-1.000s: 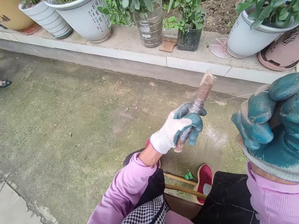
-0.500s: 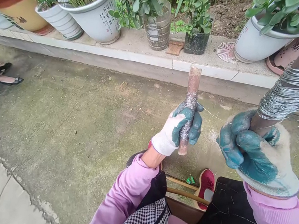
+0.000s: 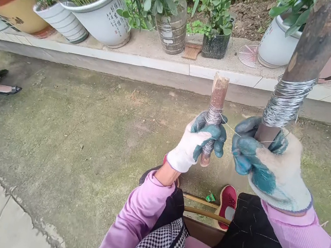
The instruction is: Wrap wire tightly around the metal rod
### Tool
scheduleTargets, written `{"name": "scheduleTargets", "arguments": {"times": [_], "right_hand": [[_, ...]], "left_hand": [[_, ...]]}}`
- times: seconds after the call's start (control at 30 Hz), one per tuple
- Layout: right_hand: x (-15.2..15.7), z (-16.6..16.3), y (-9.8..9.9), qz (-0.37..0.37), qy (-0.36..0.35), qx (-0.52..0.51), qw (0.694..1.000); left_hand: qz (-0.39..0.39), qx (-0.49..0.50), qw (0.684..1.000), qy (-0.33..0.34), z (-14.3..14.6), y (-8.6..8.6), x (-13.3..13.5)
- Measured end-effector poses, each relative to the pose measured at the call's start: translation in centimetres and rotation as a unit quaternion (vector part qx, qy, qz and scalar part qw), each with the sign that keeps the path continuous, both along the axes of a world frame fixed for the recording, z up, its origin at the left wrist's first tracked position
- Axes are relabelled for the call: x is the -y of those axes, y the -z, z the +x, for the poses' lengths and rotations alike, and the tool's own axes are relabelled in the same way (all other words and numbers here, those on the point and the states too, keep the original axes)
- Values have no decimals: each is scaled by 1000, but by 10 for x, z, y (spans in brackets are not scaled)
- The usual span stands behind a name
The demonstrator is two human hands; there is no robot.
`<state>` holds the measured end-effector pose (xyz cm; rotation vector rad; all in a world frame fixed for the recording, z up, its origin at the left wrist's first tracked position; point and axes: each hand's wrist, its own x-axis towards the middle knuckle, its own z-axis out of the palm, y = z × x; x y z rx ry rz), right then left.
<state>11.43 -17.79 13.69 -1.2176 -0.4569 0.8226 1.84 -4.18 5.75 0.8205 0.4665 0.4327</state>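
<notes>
In a white work glove with green-coated fingers, my left hand (image 3: 197, 139) is closed round a short wooden stick (image 3: 219, 88), held nearly upright. Thin silvery wire (image 3: 213, 117) is wound about the stick's middle. My right hand (image 3: 272, 166), gloved alike, grips the lower end of a thicker wooden stick (image 3: 316, 47), which leans up to the right. A broad coil of silvery wire (image 3: 286, 103) wraps this one just above the hand. A single strand of wire (image 3: 230, 128) runs between the short stick and my right fingers.
Potted plants stand along a low ledge (image 3: 156, 64) ahead, among them a white pot (image 3: 106, 22) and a dark square pot (image 3: 215, 46). Another person's feet (image 3: 4, 89) show at the left. Below my hands are a red shoe (image 3: 228, 199) and wooden bars (image 3: 204, 213).
My right hand and the thick stick have swung left, closer to my left hand, and the stick is more upright. The short stick has shifted slightly right; the strand between them is shorter.
</notes>
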Motion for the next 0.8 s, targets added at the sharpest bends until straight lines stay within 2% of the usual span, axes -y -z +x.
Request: {"name": "scheduleTargets", "arguments": {"times": [0.17,0.5,0.7,0.8], "right_hand": [[-10,2,-2,-41,74,54,995],[4,6,16,-44,77,104,991],[5,6,11,-36,99,106,989],[3,5,9,-27,84,73,993]], "left_hand": [[11,-10,999,42,-2,-5,4],[17,17,995,94,0,-3,10],[2,31,990,135,-5,-4,14],[-8,32,990,135,-7,-3,14]]}}
